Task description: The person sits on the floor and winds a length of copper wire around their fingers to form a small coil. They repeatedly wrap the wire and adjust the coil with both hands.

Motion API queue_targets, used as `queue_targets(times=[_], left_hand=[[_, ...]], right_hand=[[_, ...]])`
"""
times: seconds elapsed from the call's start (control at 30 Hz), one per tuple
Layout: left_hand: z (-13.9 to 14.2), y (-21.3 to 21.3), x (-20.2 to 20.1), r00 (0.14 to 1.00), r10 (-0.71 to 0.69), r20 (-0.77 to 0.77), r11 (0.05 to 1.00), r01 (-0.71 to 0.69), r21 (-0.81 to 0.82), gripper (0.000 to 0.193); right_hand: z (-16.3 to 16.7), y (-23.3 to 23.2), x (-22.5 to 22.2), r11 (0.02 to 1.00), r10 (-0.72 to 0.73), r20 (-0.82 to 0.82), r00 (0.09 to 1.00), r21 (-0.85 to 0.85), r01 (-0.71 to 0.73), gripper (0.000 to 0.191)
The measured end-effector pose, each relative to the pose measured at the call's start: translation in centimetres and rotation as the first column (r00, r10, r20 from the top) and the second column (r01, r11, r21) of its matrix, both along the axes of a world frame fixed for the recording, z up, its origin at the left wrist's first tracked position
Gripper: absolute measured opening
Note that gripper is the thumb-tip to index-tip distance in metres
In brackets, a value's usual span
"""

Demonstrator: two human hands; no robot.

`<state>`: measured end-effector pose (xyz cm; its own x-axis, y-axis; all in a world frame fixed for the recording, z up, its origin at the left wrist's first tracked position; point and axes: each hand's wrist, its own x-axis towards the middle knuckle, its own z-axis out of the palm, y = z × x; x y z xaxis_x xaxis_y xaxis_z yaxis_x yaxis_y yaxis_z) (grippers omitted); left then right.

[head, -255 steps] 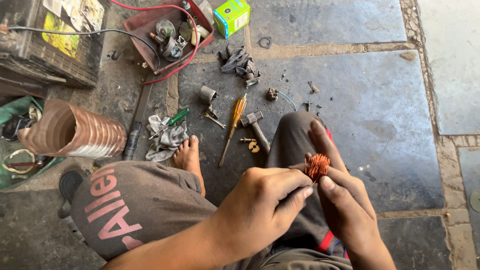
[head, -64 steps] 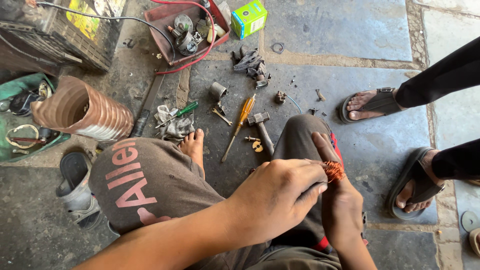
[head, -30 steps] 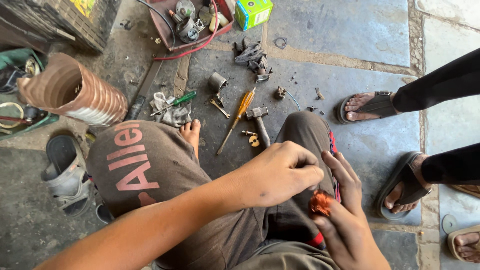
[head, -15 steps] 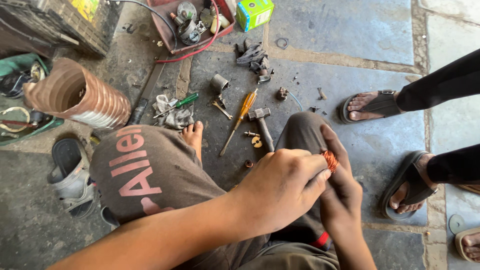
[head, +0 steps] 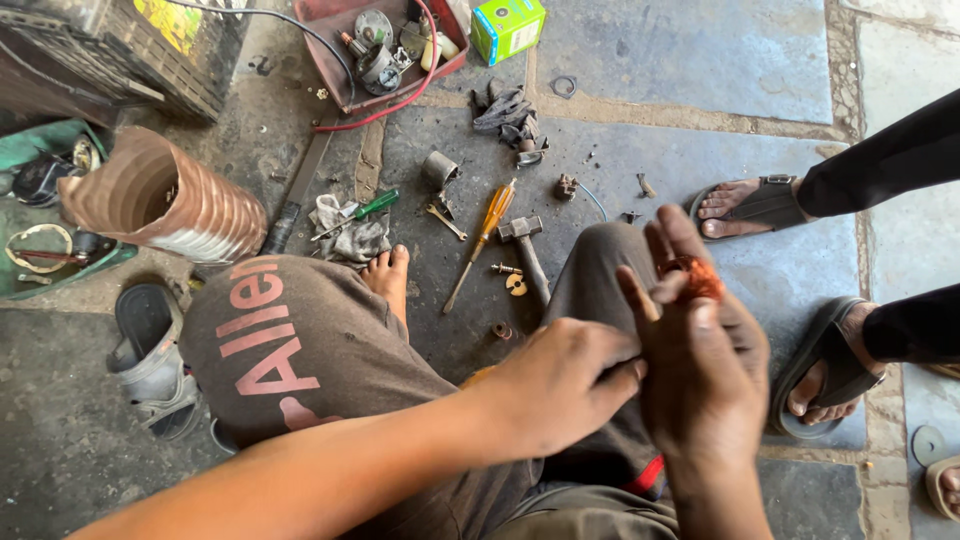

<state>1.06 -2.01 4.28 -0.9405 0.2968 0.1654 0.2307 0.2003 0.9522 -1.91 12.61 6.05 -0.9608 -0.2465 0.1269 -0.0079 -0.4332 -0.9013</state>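
copper coil [head: 697, 278], a small orange bundle, sits at the tips of the right hand [head: 700, 365], pinched between thumb and raised fingers [head: 668, 235], the rest splayed upward. left hand [head: 560, 385] lies just beside it to the left, fingers curled shut against the right palm; what they hold i cannot tell.

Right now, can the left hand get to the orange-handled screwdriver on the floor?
Probably yes. The screwdriver lies in the open ahead of the left hand, nothing over it; only the hammer sits beside it. But that hand is pressed against the right hand holding the copper coil.
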Motion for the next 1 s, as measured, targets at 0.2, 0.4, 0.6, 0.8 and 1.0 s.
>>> queue_targets(times=[0.2, 0.4, 0.6, 0.8, 1.0], left_hand=[[-2.1, -0.9, -2.3, 0.653, -0.511, 0.558, 0.697, -0.064, 0.714, 0.032], [-1.1, -1.3, -3.0, 0.714, -0.447, 0.539, 0.753, -0.025, 0.657, 0.034], [0.1, -1.5, -2.5, 0.836, -0.295, 0.463, 0.892, 0.067, 0.447, 0.031], [1.8, -1.9, -1.3, 0.997, 0.037, 0.068, 0.998, -0.040, 0.043, 0.026], [2.3, -2.1, -2.2, 0.901, 0.115, 0.419, 0.982, -0.166, 0.087, 0.028]], right_hand=[[3.1, 2.5, 1.1, 0.959, 0.282, 0.056, 0.958, -0.002, -0.283, 0.039], [3.5, 5.2, 3.6, 0.934, 0.293, 0.168, 0.941, 0.160, -0.319, 0.043], [1.5, 6.0, 2.7, 0.809, 0.364, -0.040, 0.931, 0.510, -0.294, 0.033], [-1.0, 4.5, 1.6, 0.689, 0.329, -0.250, 0.911, 0.723, -0.051, 0.035], [-1.4, 5.1, 2.4, 0.681, 0.315, -0.302, 0.900, 0.732, 0.007, 0.042]])
